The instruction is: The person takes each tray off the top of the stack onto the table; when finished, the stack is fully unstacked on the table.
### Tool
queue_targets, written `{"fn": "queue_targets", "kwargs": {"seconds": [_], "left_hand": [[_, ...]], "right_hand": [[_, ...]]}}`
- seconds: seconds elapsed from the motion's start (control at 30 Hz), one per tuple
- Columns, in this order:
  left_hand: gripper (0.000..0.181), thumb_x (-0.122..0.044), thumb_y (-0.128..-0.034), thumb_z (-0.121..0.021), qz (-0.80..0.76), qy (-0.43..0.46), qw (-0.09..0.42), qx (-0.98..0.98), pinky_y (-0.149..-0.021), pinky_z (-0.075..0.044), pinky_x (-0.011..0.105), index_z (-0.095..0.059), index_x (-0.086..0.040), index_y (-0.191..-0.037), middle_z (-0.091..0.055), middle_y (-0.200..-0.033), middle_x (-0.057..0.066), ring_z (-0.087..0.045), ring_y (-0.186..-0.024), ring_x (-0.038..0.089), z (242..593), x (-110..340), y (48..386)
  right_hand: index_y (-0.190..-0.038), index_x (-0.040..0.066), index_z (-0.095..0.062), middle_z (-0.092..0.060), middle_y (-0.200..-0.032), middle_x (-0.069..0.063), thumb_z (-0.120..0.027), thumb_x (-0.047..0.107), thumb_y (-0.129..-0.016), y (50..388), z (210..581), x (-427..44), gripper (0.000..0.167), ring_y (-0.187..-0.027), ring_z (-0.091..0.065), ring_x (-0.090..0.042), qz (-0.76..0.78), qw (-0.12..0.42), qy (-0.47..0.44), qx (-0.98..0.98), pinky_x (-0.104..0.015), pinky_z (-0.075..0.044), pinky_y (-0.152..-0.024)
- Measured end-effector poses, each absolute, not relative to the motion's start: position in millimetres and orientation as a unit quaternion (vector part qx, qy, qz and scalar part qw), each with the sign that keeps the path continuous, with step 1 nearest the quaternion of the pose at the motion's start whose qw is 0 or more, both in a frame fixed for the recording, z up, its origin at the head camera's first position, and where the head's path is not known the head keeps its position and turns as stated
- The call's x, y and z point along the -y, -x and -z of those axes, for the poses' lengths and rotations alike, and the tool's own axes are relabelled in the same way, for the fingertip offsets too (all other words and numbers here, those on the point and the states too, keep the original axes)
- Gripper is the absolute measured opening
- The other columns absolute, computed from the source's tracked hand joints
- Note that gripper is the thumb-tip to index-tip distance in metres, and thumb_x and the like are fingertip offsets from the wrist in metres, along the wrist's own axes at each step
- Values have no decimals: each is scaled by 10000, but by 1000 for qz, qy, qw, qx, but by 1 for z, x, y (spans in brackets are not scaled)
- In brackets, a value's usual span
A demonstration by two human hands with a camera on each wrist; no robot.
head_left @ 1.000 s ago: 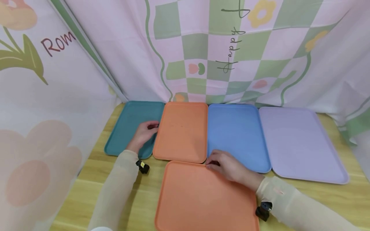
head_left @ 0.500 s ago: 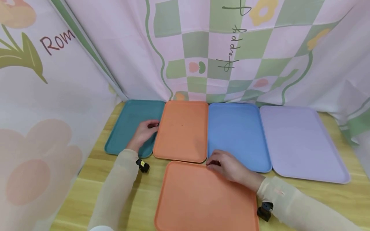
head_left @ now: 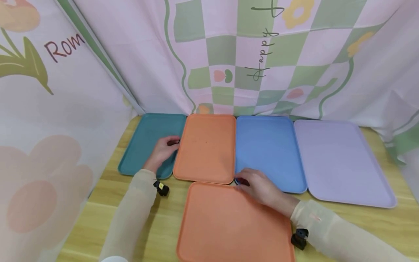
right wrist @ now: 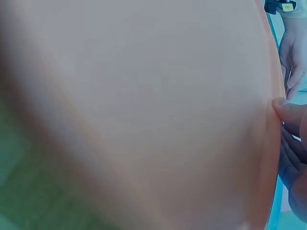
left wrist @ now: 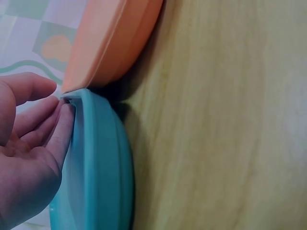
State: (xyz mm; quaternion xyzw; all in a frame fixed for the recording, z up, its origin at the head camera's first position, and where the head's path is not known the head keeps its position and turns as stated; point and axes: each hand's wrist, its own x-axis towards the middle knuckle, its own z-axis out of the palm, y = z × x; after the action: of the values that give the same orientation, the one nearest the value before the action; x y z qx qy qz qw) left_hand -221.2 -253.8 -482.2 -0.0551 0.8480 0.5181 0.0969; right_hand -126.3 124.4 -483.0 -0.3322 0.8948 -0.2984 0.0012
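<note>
In the head view my left hand [head_left: 163, 151] lies over the teal tray [head_left: 144, 145], its fingertips at the right rim where the orange tray [head_left: 207, 148] adjoins. The left wrist view shows those fingertips touching the teal rim, one finger lifted clear. My right hand [head_left: 260, 186] is at the far edge of the nearer orange tray [head_left: 234, 225]. Its thumb touches that rim, as the right wrist view shows; its index fingertip is at the near left corner of the blue tray [head_left: 268, 153], apart from the thumb. Other right fingers are partly hidden.
A lilac tray [head_left: 342, 163] stands right of the blue one, completing a back row against a patterned curtain [head_left: 222, 51]. Another printed cloth [head_left: 65, 116] bounds the left side. The trays lie on a wooden table [head_left: 88, 225].
The blue tray has shifted slightly toward the curtain. My right index finger has moved away from the thumb, and the nearer orange tray has shifted a little. The left hand has kept its place.
</note>
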Motion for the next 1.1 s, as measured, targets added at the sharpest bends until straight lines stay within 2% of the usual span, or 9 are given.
{"fn": "queue_targets", "kwargs": {"seconds": [0.37, 0.67, 0.77, 0.87, 1.0, 1.1], "left_hand": [[463, -129, -1053, -675, -540, 61, 93, -835, -1168, -510, 519, -618, -26, -1502, -622, -1493, 206, -574, -1389, 363, 482, 254, 219], [436, -135, -1075, -635, -537, 57, 89, -837, -1190, -489, 522, -622, 1, -1489, -603, -1516, 227, -557, -1415, 379, 482, 256, 220], [424, -152, -1092, -615, -537, 58, 90, -837, -1204, -474, 533, -623, 2, -1487, -596, -1527, 227, -550, -1429, 384, 480, 256, 219], [407, -158, -1107, -588, -536, 60, 85, -838, -1212, -466, 540, -629, 6, -1478, -597, -1526, 232, -548, -1434, 387, 478, 255, 218], [385, -147, -1116, -557, -530, 64, 68, -843, -1209, -467, 539, -644, 11, -1456, -611, -1510, 232, -554, -1427, 384, 476, 254, 216], [389, -166, -1127, -539, -527, 66, 50, -846, -1202, -477, 534, -644, 13, -1455, -620, -1504, 233, -566, -1421, 383, 473, 251, 215]], "right_hand": [[-1095, 35, -811, -793, -1024, -68, -876, 73, -888, 131, 483, -124, 220, -897, -745, -208, 308, -14, 354, -883, -342, -622, -766], [-1138, 30, -795, -768, -974, -28, -864, 130, -919, 138, 481, -125, 250, -844, -694, -116, 329, 46, 330, -884, -264, -583, -717], [-1159, 20, -794, -777, -982, -21, -806, 134, -977, 141, 477, -128, 215, -860, -691, -99, 355, 63, 315, -878, -272, -590, -736], [-1154, 23, -805, -799, -996, -23, -708, 142, -1053, 145, 470, -134, 184, -891, -709, -116, 384, 55, 290, -875, -292, -600, -769], [-1176, -17, -792, -822, -1054, -100, -558, 165, -1136, 151, 456, -144, 299, -983, -773, -238, 430, 39, 238, -870, -336, -636, -853], [-1248, -73, -744, -807, -1135, -190, -448, 186, -1176, 155, 445, -153, 400, -1058, -774, -344, 460, 28, 206, -863, -416, -645, -919]]}}
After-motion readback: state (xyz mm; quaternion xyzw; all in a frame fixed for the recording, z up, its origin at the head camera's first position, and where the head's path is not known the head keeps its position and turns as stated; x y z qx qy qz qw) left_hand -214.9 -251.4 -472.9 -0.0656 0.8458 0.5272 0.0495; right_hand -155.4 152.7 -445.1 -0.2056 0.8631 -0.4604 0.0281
